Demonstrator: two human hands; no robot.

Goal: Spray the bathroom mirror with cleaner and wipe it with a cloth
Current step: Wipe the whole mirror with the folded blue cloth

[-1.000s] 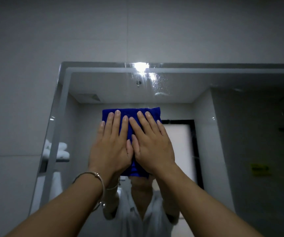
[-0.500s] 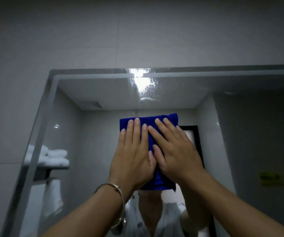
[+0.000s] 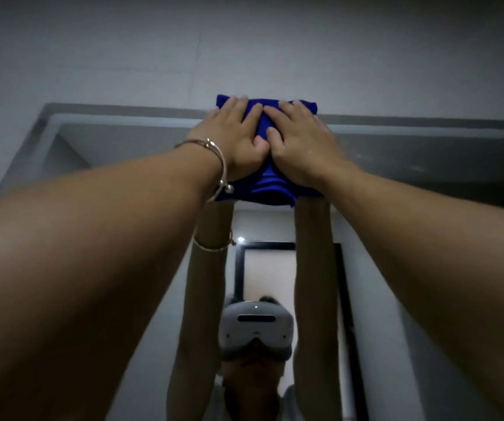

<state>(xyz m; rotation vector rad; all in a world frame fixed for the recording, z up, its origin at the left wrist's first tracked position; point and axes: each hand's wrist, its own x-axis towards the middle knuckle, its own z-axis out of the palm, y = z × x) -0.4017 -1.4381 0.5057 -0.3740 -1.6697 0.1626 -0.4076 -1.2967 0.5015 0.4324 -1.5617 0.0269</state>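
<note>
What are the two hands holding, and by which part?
No grip: the left hand and right hand press flat on the middle of a cloth, pinning it to the top edge of the mirror.

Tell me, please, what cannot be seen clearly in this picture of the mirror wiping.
Head view only:
- Middle of the cloth: covered by the left hand and right hand.
- The mirror, right and lower parts: cut off by the frame edges.
- Whether the mirror is wet: too dim, blurred.
- The cleaner bottle: nowhere in view.

No writing, label, brand or number is legible here.
</note>
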